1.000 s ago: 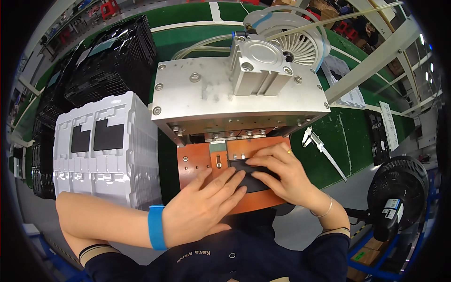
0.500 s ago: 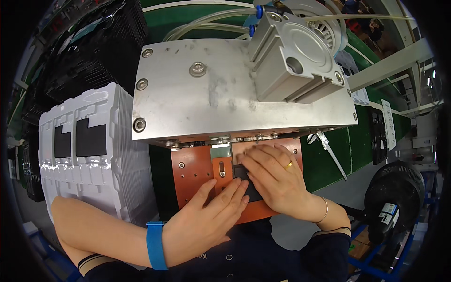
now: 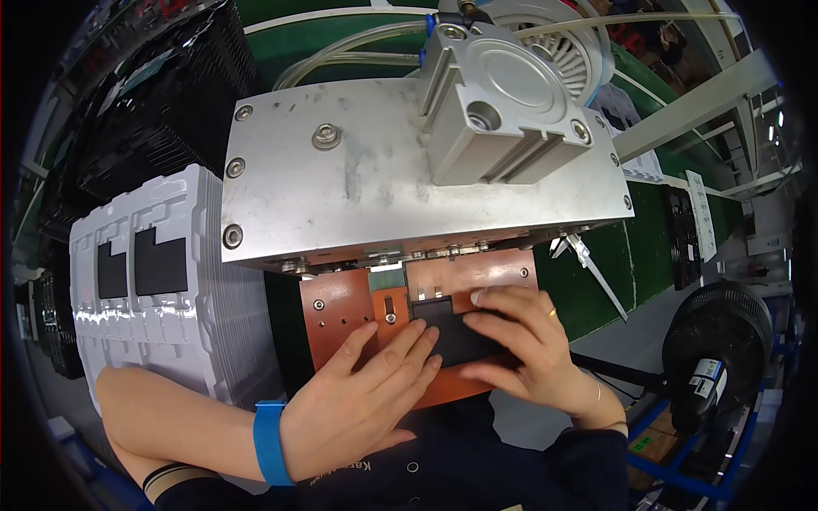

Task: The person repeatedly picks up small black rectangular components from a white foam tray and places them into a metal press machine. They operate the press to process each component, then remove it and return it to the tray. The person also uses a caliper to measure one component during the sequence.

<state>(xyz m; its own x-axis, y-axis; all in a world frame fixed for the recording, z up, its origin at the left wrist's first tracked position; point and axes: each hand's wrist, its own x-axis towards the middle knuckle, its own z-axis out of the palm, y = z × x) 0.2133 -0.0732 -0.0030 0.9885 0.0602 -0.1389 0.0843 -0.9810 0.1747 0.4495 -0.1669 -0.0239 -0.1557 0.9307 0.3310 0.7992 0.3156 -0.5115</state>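
Note:
A flat black notched piece lies on the orange fixture plate below a metal press block. My left hand rests with fingers stretched out, its fingertips touching the left part of the piece. At the right side of the piece is my right hand, fingers bent and apart. Its fingertips touch the piece near the notch, and its thumb lies by the near edge. The right end of the piece is hidden under this hand. A small orange slotted block with a screw sits left of the piece.
The metal press block with its air cylinder overhangs the fixture. Stacked white trays holding black pieces stand at left, black trays behind them. Calipers lie on the green table at right, near a black fan.
My right hand has drawn back to the right off the black piece, uncovering its notch. My left hand stays by its left part. The whole view has shifted slightly.

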